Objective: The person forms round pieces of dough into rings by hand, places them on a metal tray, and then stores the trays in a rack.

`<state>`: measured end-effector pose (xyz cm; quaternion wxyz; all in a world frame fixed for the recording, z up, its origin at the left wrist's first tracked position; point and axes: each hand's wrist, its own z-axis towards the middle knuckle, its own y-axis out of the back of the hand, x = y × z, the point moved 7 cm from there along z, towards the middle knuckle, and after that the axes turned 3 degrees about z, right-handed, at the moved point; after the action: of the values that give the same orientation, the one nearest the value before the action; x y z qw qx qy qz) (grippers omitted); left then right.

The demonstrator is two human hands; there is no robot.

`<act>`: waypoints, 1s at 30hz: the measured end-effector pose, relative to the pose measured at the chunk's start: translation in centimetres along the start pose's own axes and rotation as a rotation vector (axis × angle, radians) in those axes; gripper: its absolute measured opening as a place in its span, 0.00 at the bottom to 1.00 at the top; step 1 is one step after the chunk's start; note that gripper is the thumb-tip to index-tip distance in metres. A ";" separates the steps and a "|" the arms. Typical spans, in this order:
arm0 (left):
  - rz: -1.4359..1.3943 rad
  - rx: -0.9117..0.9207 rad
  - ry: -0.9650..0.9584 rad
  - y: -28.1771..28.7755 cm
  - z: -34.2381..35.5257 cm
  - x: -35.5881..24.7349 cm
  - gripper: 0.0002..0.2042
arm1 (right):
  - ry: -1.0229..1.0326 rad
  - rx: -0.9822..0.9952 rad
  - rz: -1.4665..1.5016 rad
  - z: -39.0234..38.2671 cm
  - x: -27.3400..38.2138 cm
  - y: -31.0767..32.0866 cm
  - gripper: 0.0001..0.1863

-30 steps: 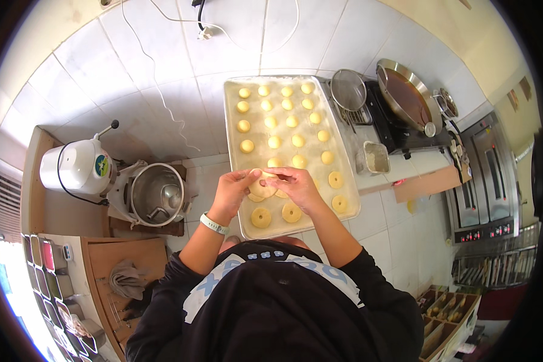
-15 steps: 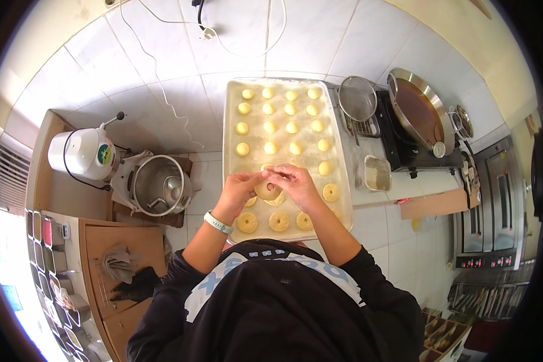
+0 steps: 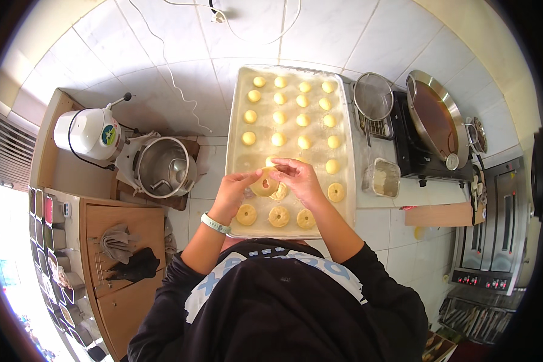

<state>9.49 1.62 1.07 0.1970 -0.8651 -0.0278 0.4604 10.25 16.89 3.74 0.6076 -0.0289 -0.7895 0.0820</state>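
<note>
Both hands hold a pale yellow dough ring [image 3: 259,188] above the near part of a large metal tray [image 3: 247,161]. My left hand [image 3: 238,188] pinches its left side, and my right hand [image 3: 300,179] grips its upper right edge. Fingers show through the stretched hole in the middle. Under and in front of my hands lie flattened dough rings [image 3: 279,216] with small holes. Farther back on the tray, round dough balls [image 3: 278,139] sit in rows. My hands and the held ring hide part of the tray.
A black stove [image 3: 425,169] at right carries a wide pan [image 3: 435,114] of brown liquid with a thermometer. Beside it are a mesh strainer [image 3: 374,96] and a small rectangular container [image 3: 382,177]. At left stands a white mixer [image 3: 84,133] with a steel bowl [image 3: 165,168].
My hands have moved apart from their meeting point at the ring's top and now grip it at separate places. The view has shifted slightly.
</note>
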 end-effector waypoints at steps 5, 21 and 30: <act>-0.048 -0.009 0.033 1.6 0.4 -1.0 0.14 | -0.013 0.064 -0.071 0.4 0.3 -2.3 0.19; -0.048 -0.174 -0.203 13.5 1.1 -4.7 0.15 | -0.277 -0.057 -0.216 11.2 -9.0 -0.9 0.16; -0.230 -0.312 -0.138 20.3 -0.5 -2.7 0.15 | 0.165 -0.323 -1.082 12.2 -5.2 0.7 0.04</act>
<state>5.65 -17.81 -4.00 0.1096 -0.8427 -0.2110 0.4831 -0.15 15.68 -4.40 0.6107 0.2810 -0.6441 -0.3651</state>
